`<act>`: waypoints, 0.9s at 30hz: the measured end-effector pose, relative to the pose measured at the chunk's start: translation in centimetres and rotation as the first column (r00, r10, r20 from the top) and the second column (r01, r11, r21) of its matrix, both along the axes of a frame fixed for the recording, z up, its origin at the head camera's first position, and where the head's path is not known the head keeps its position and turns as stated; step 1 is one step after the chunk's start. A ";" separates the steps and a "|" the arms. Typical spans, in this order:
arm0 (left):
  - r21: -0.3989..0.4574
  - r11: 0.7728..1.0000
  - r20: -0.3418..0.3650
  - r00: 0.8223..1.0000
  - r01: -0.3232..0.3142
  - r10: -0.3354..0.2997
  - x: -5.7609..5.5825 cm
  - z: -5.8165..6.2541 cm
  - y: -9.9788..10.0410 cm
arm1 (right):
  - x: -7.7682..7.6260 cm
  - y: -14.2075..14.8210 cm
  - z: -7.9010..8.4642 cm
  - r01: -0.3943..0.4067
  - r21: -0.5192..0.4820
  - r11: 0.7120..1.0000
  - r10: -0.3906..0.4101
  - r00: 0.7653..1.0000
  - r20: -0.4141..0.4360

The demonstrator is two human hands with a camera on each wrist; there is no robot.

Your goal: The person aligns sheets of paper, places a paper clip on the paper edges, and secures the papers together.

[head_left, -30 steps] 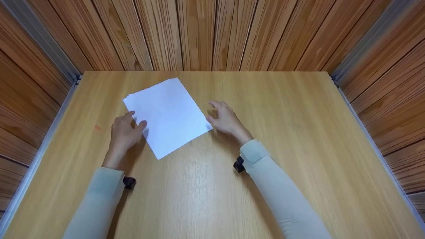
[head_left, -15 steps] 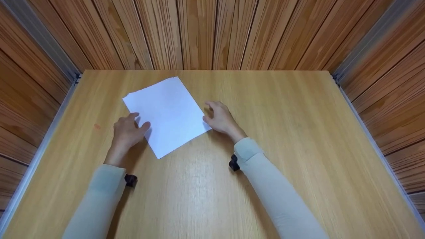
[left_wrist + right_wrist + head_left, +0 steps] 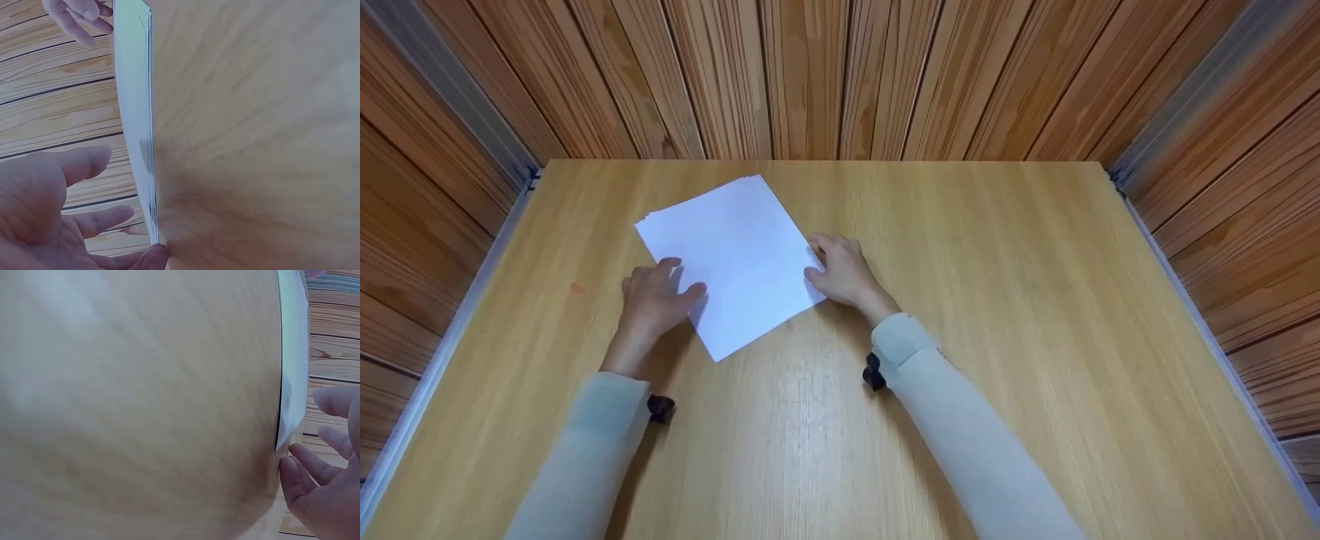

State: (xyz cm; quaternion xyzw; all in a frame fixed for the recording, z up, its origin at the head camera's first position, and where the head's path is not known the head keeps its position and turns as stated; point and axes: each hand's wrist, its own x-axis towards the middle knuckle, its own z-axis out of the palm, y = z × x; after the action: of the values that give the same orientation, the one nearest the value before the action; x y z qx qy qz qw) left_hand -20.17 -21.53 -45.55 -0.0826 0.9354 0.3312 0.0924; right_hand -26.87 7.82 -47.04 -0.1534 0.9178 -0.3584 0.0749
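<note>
A thin stack of white paper sheets (image 3: 735, 262) lies askew on the table, its sheets slightly uneven at the upper left corner. My left hand (image 3: 649, 304) is at the stack's left edge, thumb and index finger spread over the top sheet. In the left wrist view a lower fingertip (image 3: 154, 259) meets the layered edge of the sheets, while the thumb stays apart from them. By the right corner, my right hand (image 3: 844, 276) has its fingers loosely bent, thumb overlapping the paper in the head view. The right wrist view shows its lower fingers (image 3: 292, 481) close to that corner, near the tabletop.
The light wooden table (image 3: 997, 337) is bounded by plank walls (image 3: 810, 82) at the back and sides. Metal rails (image 3: 450, 330) run along the side edges. A small reddish mark (image 3: 577, 288) shows left of the left hand. Each cuff carries a black wrist camera (image 3: 661, 409).
Both hands have moved inward: the left slightly right over the paper's edge, the right leftward and slightly down to the opposite edge. The stack has hardly moved.
</note>
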 end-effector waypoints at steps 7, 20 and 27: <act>-0.013 1.000 -0.002 1.000 -0.013 0.013 0.0 0.0 0.2 | 0.1 -0.9 -0.1 0.016 0.001 1.000 -0.016 1.000 0.008; -0.033 0.999 -0.046 0.999 0.000 -0.002 0.1 -0.2 0.3 | 0.3 -1.5 -0.3 0.009 0.032 0.999 -0.009 1.000 0.009; -0.014 1.000 -0.049 0.999 -0.011 0.010 -0.2 -0.3 0.6 | 0.4 -1.7 -0.4 0.004 0.051 0.999 -0.005 1.000 0.016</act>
State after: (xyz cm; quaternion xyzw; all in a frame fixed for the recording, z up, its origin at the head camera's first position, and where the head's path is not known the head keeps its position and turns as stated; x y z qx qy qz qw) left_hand -20.33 -20.94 -45.89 -0.0801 0.9393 0.3269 0.0674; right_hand -26.49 6.11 -47.41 -0.1466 0.9263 -0.3364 0.0853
